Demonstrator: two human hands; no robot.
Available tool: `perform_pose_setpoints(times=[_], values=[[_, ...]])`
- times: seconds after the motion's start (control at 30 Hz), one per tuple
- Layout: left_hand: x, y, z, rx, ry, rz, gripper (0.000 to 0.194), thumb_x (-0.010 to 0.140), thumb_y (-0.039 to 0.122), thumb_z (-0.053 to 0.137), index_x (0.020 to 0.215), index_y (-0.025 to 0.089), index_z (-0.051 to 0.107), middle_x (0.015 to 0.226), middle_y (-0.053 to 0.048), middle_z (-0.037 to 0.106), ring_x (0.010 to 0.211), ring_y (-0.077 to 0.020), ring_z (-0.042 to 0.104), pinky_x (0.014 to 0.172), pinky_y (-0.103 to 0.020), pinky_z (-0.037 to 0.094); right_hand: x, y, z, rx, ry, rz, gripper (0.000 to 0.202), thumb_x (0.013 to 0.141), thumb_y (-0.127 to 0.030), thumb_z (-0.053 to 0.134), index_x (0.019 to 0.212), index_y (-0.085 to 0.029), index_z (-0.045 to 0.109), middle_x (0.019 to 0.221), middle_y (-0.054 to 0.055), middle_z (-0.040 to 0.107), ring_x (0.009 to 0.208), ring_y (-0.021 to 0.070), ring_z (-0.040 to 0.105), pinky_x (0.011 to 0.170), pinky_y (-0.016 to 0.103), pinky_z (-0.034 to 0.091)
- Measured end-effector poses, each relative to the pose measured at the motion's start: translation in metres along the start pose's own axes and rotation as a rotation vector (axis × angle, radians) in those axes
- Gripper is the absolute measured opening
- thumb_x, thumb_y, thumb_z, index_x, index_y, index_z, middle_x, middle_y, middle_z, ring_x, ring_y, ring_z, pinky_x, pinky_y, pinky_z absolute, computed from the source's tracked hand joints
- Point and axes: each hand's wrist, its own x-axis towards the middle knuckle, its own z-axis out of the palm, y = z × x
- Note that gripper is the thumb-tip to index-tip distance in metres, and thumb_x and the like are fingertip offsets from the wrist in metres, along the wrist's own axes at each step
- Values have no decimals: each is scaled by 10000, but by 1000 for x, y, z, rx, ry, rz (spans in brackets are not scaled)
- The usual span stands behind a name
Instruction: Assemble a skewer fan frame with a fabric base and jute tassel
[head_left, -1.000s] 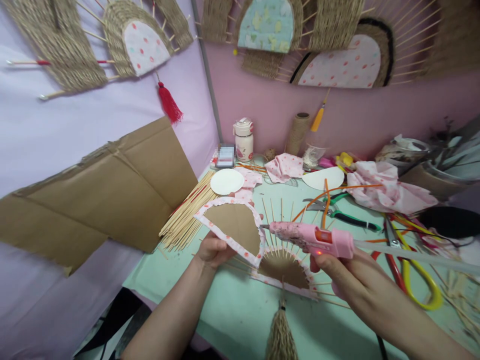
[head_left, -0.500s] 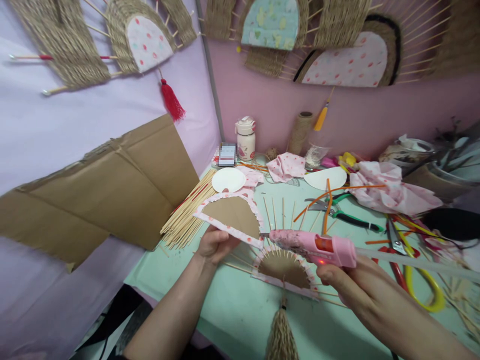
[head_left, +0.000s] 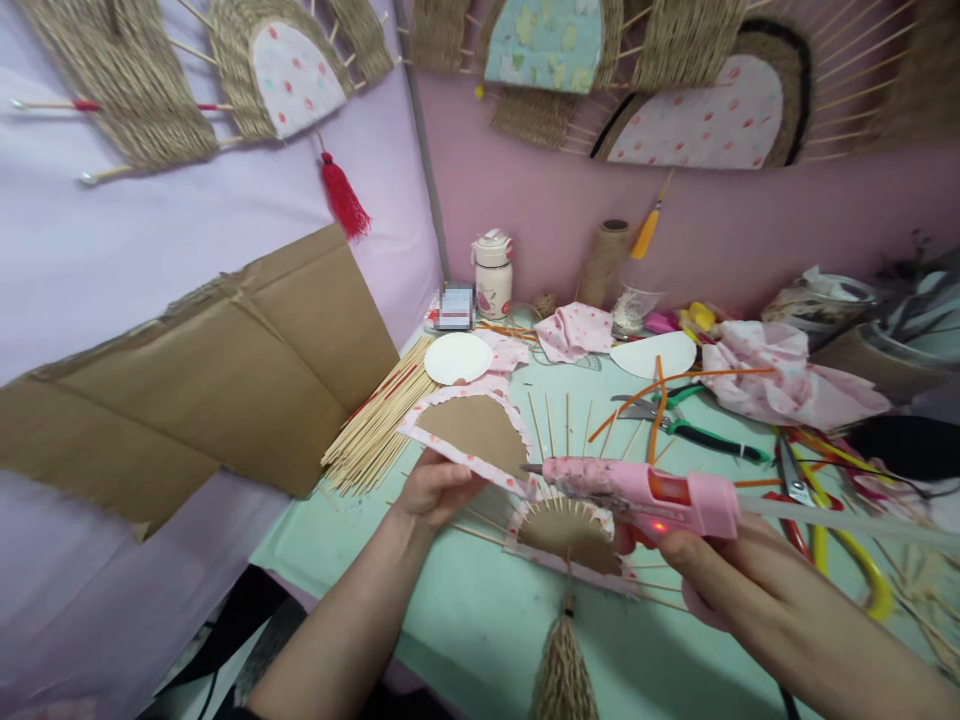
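My left hand point(head_left: 439, 488) grips a half-round cardboard piece point(head_left: 474, 428) by its straight edge, its rim wrapped in pink spotted fabric. A pink glue gun point(head_left: 645, 492) is held in my right hand point(head_left: 731, 570), its nozzle close to the right corner of that piece; whether they touch I cannot tell. The gun's small light glows red, and a glue stick runs out of its back. Beneath, on the table, lies a second fabric-edged half-round point(head_left: 566, 540) with thin sticks fanning out from it. From its lower edge hangs a straw-coloured tassel point(head_left: 566, 670).
Left of the hands lie bundled bamboo sticks point(head_left: 375, 425) and a cardboard sheet point(head_left: 210, 360). Green-handled pruners point(head_left: 705, 440), scissors point(head_left: 795, 480) and pink fabric point(head_left: 787, 375) are on the right. At the back stand a bottle point(head_left: 493, 280) and a twine roll point(head_left: 604, 262).
The glue gun has shifted slightly right in my right hand. The cardboard piece in my left hand has moved a little to the right and tilted.
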Motion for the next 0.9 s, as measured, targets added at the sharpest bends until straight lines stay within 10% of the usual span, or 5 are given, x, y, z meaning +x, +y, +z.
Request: perform_pose_setpoints(times=[0.47, 0.67, 0.9], values=[[1, -23, 15, 174, -389, -186, 686, 538, 187, 900, 1172, 204, 638, 1182, -105, 695, 1090, -302, 657, 920, -395, 514, -7, -2, 14, 7, -35, -49, 619, 907, -680, 333, 514, -259, 559, 430, 7, 513, 386, 158, 466, 350, 255, 410], [1, -20, 19, 136, -390, -219, 585, 526, 135, 894, 1066, 182, 674, 968, -59, 744, 891, -236, 705, 806, -323, 549, -3, -5, 15, 35, -16, -117, 608, 905, -685, 343, 550, -260, 594, 447, 10, 519, 398, 162, 473, 419, 271, 471], [2, -20, 8, 172, -267, -151, 649, 473, 174, 919, 1078, 185, 685, 1175, -103, 711, 1074, -305, 667, 845, -357, 554, -2, -9, 12, -7, -8, -127, 601, 913, -660, 337, 532, -265, 579, 439, 6, 531, 386, 164, 472, 417, 275, 469]])
